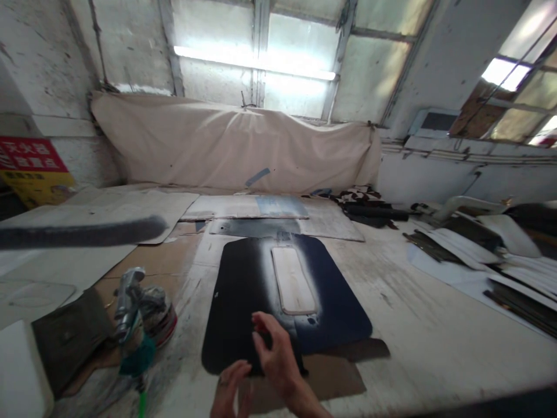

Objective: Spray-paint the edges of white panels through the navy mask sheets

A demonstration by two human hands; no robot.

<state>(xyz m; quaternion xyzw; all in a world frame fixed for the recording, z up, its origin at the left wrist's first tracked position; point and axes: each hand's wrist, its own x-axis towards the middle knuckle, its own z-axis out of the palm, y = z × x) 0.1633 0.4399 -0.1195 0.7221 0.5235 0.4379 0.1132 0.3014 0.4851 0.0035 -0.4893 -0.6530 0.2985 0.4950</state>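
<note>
Over the near edge of a black, round-cornered panel, my right hand is raised with its thumb and fingers curved and apart. Nothing shows between them. My left hand is beside it at the panel's lower edge, fingers loosely bent, also with nothing visible in it. The panel continues on the right as a dark blue part. A whitish rectangular piece lies on it, with a hazy white coating around its edges. Whether either hand touches the panel, I cannot tell.
At the left stands a spray gun with a teal cup and green hose, next to a plastic-covered can. Flat boards lie behind the panel. Stacked strips and panels are on the right. A beige cloth hangs behind.
</note>
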